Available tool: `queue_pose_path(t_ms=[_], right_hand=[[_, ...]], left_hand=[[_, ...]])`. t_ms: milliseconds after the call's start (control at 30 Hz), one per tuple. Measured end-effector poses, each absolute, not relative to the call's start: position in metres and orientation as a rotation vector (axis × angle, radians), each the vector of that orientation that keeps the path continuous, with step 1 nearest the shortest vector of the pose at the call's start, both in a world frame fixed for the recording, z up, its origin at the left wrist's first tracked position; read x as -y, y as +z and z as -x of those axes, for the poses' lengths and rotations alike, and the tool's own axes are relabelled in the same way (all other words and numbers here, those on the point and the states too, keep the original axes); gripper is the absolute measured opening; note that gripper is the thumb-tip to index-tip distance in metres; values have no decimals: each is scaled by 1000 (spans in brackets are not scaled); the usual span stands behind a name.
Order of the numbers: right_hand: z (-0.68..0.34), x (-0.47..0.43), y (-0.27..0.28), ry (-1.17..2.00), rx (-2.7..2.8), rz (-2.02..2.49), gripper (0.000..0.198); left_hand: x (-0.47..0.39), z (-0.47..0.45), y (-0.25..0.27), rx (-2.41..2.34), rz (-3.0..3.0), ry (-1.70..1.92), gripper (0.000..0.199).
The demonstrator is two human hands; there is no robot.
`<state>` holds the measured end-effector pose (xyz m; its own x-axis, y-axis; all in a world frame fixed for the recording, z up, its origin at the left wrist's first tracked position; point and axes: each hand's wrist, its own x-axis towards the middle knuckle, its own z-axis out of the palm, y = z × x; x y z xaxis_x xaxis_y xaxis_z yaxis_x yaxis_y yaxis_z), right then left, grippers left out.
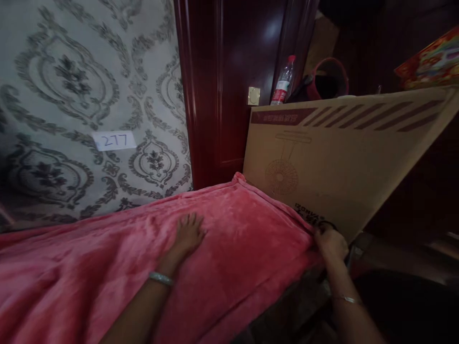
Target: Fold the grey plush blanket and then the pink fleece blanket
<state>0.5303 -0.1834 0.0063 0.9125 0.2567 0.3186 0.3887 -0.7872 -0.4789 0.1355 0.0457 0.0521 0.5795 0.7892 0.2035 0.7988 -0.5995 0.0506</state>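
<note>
A pink plush blanket (247, 239) is spread from the left edge toward the cardboard box, smooth near its far corner and rumpled at the lower left. My left hand (189, 232) lies flat on it with the fingers apart. At the blanket's right corner, beside the box, my right hand (330, 242) has its fingers closed on the blanket's edge. A dark curved thing shows just behind those fingers; I cannot make out what it is.
A large cardboard box (304, 157) with a printed fan stands along the blanket's right end. Behind it are a plastic bottle (282, 83) and a red-rimmed round container (332, 79). Patterned wallpaper (71, 86) with a "277" label (114, 140) adjoins a dark red wooden panel (233, 81).
</note>
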Motion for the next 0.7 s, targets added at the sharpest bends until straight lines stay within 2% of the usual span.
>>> queue_pose_path(t_ms=[167,300,500,700], right_hand=[[-515,165,17,-438,739,2344,38],[-496,78,49,-90,1035,2362,43],[-496,-38,57,87,1037,2462,36],[-497,-54,35,-72,1096,2375,28]], left_hand=[[-48,-140,22,1495,2723,-180,58],[-50,-139,23,1517,2708,-97,60],[-53,-141,21,1529,2698,-78,60],[-53,-142,20,1535,2698,-84,59]])
